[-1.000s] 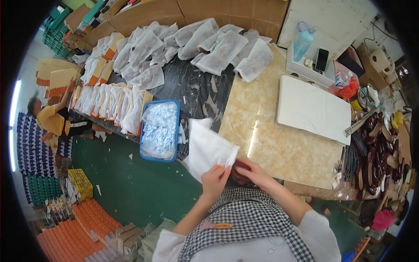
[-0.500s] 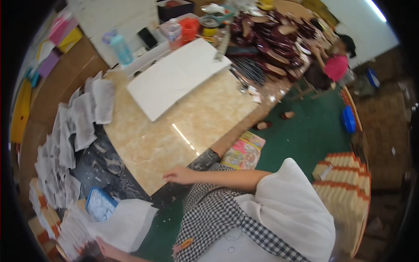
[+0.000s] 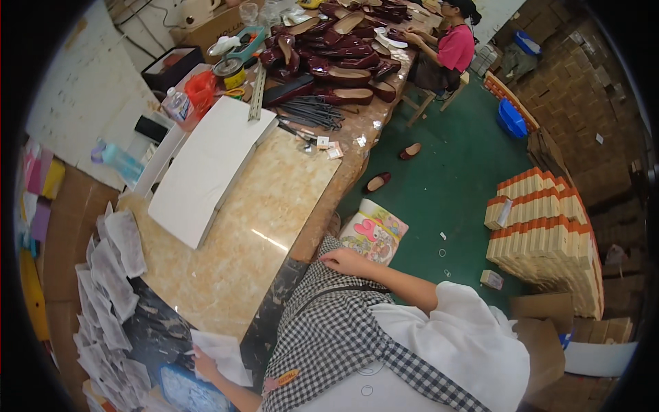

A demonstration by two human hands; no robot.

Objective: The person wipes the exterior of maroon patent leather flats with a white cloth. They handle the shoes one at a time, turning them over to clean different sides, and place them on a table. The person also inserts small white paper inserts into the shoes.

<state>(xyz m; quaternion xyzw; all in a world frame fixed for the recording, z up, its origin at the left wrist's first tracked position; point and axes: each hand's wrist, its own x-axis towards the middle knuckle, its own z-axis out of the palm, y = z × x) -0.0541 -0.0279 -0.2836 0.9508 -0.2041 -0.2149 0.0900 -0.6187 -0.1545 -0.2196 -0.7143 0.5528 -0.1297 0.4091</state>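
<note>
From the head view, looking down over the apron: the left hand (image 3: 206, 365) is low on the left, fingers closed at the side of a flat white pouch (image 3: 226, 356). There it is, the pouch, by the near edge of the dark part of the surface (image 3: 161, 317), just beside the blue basket (image 3: 165, 378); whether the two touch, I can't tell. It looks thin and limp, so a pinch at the side is probably all the grip it needs.

Over to the right hand (image 3: 345, 262)! Fingers loosely curled, it hangs before the checked apron (image 3: 336, 312), near a cartoon-printed package (image 3: 374, 232). Anything small tucked inside? I can't tell from here.

Up the left side, bulging white pouches (image 3: 103, 275) lie overlapping, likely pushed to that border so they stay out of the arms' way. A white slab (image 3: 206, 168) rests flat on the marbled sheet (image 3: 274, 206), its weight perhaps keeping it put. Beyond it, glossy burgundy shoes (image 3: 343, 58) are heaped right by a seated person in pink (image 3: 456, 48), within easy reach, I'd say. And the phone (image 3: 151, 128) lies by the blue bottle (image 3: 122, 162), both apparently parked aside, safe from elbows.
</note>
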